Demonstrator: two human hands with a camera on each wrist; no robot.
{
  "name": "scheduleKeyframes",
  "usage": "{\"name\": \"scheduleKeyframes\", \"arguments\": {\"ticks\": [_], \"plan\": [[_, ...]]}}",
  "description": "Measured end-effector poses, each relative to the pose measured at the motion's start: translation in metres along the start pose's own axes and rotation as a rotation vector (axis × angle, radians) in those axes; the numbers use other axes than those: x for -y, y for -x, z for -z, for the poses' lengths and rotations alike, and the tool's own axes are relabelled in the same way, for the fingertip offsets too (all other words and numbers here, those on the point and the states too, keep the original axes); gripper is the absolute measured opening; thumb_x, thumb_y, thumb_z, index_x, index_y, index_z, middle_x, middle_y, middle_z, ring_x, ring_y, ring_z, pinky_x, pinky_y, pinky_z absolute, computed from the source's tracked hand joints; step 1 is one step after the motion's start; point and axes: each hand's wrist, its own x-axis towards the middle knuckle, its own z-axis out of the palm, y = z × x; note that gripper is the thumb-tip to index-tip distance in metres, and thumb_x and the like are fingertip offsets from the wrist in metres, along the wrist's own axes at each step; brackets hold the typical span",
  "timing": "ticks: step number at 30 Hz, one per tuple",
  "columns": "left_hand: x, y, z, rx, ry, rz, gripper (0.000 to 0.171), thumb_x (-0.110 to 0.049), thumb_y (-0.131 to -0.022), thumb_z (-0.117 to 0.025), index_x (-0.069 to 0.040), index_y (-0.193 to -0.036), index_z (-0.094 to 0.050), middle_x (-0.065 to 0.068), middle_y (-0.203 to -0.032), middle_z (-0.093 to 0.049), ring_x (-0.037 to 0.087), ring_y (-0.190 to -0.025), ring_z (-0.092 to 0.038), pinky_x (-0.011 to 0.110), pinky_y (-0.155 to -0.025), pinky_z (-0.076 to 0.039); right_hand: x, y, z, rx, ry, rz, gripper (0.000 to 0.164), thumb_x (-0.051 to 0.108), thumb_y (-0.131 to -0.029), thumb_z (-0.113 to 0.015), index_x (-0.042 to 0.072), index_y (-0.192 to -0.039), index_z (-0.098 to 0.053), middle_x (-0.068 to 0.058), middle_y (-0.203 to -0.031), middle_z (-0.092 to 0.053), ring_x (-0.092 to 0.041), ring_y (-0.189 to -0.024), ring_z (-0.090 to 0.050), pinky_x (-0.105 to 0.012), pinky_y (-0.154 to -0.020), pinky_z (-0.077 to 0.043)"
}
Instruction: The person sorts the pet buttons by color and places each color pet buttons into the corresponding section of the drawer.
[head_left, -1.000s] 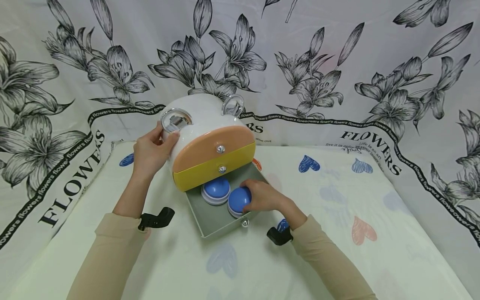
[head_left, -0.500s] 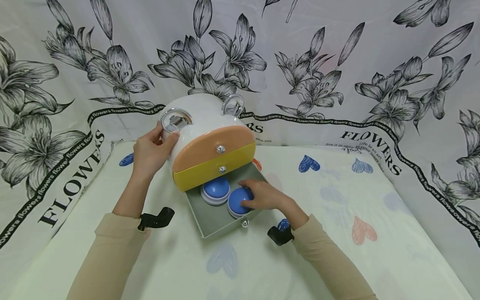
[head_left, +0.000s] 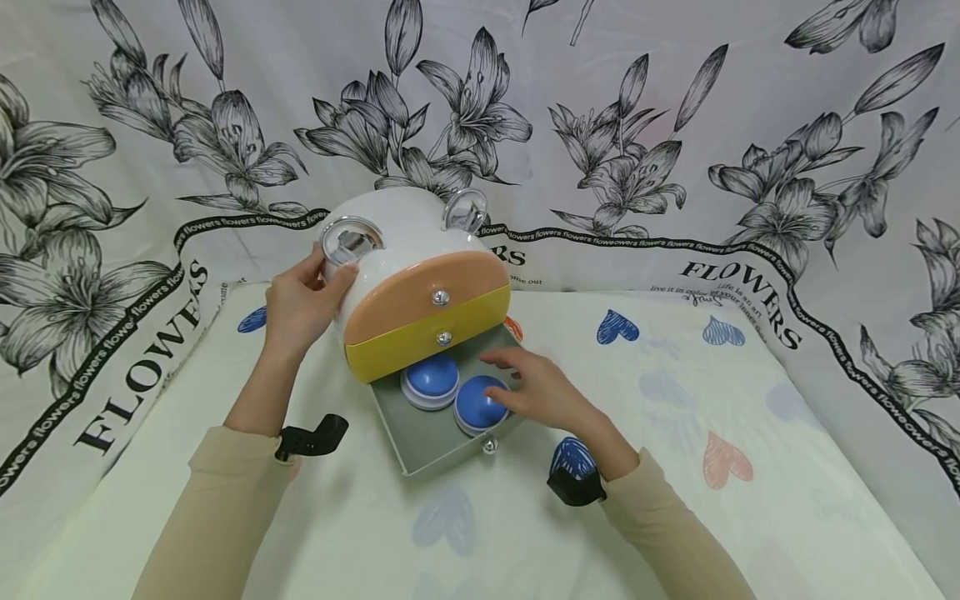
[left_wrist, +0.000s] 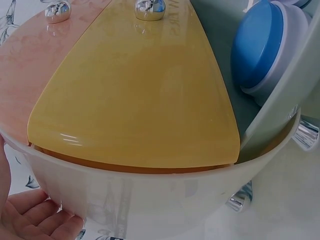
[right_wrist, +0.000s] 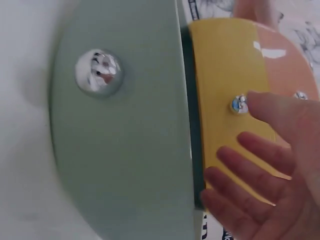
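A rounded white drawer box [head_left: 397, 218] has an orange drawer front [head_left: 408, 302], a yellow drawer front [head_left: 397, 352] and a grey-green drawer [head_left: 408, 442] pulled out at the bottom. Inside that drawer sit two round blue-topped pieces with white bases: the rear blue piece [head_left: 432, 379] and the front blue piece [head_left: 477, 403]. My left hand [head_left: 300, 308] grips the box's white shell beside a silver fitting [head_left: 350, 242], thumb on the near side. Over the drawer's right side is my right hand [head_left: 543, 387], fingers spread and holding nothing, thumb overlapping the front blue piece; contact is unclear.
The drawer box stands on a pale cloth [head_left: 660, 517] printed with hearts. Behind it hangs a white curtain [head_left: 585, 192] with black flower drawings. Silver knobs, such as the bottom knob [head_left: 490, 447], stick out from the drawer fronts.
My right hand has let go of the front blue piece, its fingers spreading as it draws back right. The blue piece stays in the drawer. My left hand keeps its grip.
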Motion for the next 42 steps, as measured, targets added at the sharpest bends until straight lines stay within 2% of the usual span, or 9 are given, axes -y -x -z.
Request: {"name": "scheduleKeyframes", "arguments": {"ticks": [4, 11, 15, 22, 25, 31, 33, 37, 42], "plan": [[0.001, -0.001, 0.000, 0.001, 0.002, -0.001, 0.072, -0.057, -0.082, -0.056, -0.019, -0.140, -0.038, 0.007, -0.132, -0.052, 0.018, -0.098, -0.050, 0.008, -0.058, -0.045, 0.003, 0.010, -0.002, -0.088, -0.039, 0.002, 0.039, 0.019, -0.085, -0.066, 0.009, -0.122, -0.057, -0.006, -0.119, -0.060, -0.025, -0.108, -0.057, -0.036, -0.086, -0.050], [0.001, 0.000, 0.001, 0.003, -0.001, -0.016, 0.072, -0.057, -0.082, -0.056, -0.020, -0.141, -0.037, 0.006, -0.133, -0.051, 0.018, -0.098, -0.049, 0.007, -0.058, -0.044, 0.001, 0.030, -0.010, -0.272, -0.030, 0.040, 0.032, 0.013, -0.083, -0.069, 0.008, -0.114, -0.060, -0.003, -0.107, -0.065, -0.013, -0.096, -0.061, -0.027, -0.077, -0.053], [0.000, 0.001, 0.001, 0.004, 0.001, -0.022, 0.071, -0.056, -0.082, -0.056, -0.020, -0.140, -0.037, 0.006, -0.134, -0.050, 0.018, -0.099, -0.050, 0.006, -0.057, -0.044, -0.004, 0.045, -0.018, -0.337, -0.046, 0.056, 0.028, 0.009, -0.082, -0.069, 0.006, -0.108, -0.061, -0.001, -0.098, -0.066, -0.011, -0.088, -0.062, -0.026, -0.071, -0.054], [0.000, 0.001, 0.000, 0.004, -0.019, -0.014, 0.072, -0.057, -0.082, -0.055, -0.021, -0.141, -0.034, 0.004, -0.135, -0.049, 0.016, -0.101, -0.050, 0.007, -0.060, -0.045, -0.014, 0.068, -0.037, -0.371, -0.013, 0.097, 0.022, 0.008, -0.080, -0.070, 0.007, -0.100, -0.061, 0.002, -0.089, -0.066, -0.008, -0.079, -0.062, -0.023, -0.065, -0.054], [0.000, 0.000, 0.000, 0.002, -0.032, -0.005, 0.073, -0.059, -0.082, -0.054, -0.022, -0.141, -0.034, 0.002, -0.136, -0.049, 0.015, -0.104, -0.050, 0.008, -0.064, -0.046, -0.017, 0.073, -0.045, -0.381, 0.001, 0.088, 0.021, 0.009, -0.079, -0.071, 0.008, -0.098, -0.062, 0.003, -0.087, -0.066, -0.006, -0.076, -0.062, -0.024, -0.063, -0.053], [0.001, 0.000, 0.000, -0.003, -0.036, -0.014, 0.071, -0.058, -0.082, -0.054, -0.021, -0.141, -0.037, 0.004, -0.133, -0.051, 0.016, -0.102, -0.050, 0.008, -0.063, -0.045, -0.023, 0.076, -0.061, -0.389, 0.011, 0.050, 0.019, 0.009, -0.078, -0.072, 0.010, -0.095, -0.064, 0.006, -0.083, -0.068, -0.003, -0.073, -0.062, -0.020, -0.060, -0.052], [0.001, 0.000, -0.001, -0.003, -0.035, -0.011, 0.071, -0.059, -0.082, -0.054, -0.021, -0.141, -0.037, 0.004, -0.134, -0.051, 0.017, -0.104, -0.051, 0.011, -0.067, -0.048, -0.024, 0.075, -0.067, -0.395, 0.024, 0.047, 0.019, 0.010, -0.078, -0.073, 0.010, -0.094, -0.064, 0.006, -0.081, -0.068, -0.002, -0.071, -0.062, -0.019, -0.059, -0.052], [0.001, -0.001, -0.001, -0.001, -0.031, -0.002, 0.072, -0.059, -0.082, -0.054, -0.022, -0.141, -0.036, 0.002, -0.136, -0.049, 0.017, -0.111, -0.052, 0.025, -0.079, -0.051, -0.025, 0.073, -0.076, -0.429, 0.038, 0.047, 0.018, 0.009, -0.076, -0.074, 0.009, -0.091, -0.064, 0.005, -0.076, -0.069, -0.002, -0.067, -0.062, -0.019, -0.056, -0.051], [0.001, 0.000, 0.000, 0.000, -0.026, -0.005, 0.072, -0.059, -0.082, -0.054, -0.022, -0.141, -0.035, 0.003, -0.137, -0.047, 0.018, -0.113, -0.052, 0.033, -0.083, -0.050, -0.023, 0.070, -0.083, -0.441, 0.033, 0.017, 0.018, 0.011, -0.074, -0.075, 0.011, -0.088, -0.064, 0.005, -0.074, -0.069, -0.002, -0.066, -0.062, -0.017, -0.056, -0.050]]}}
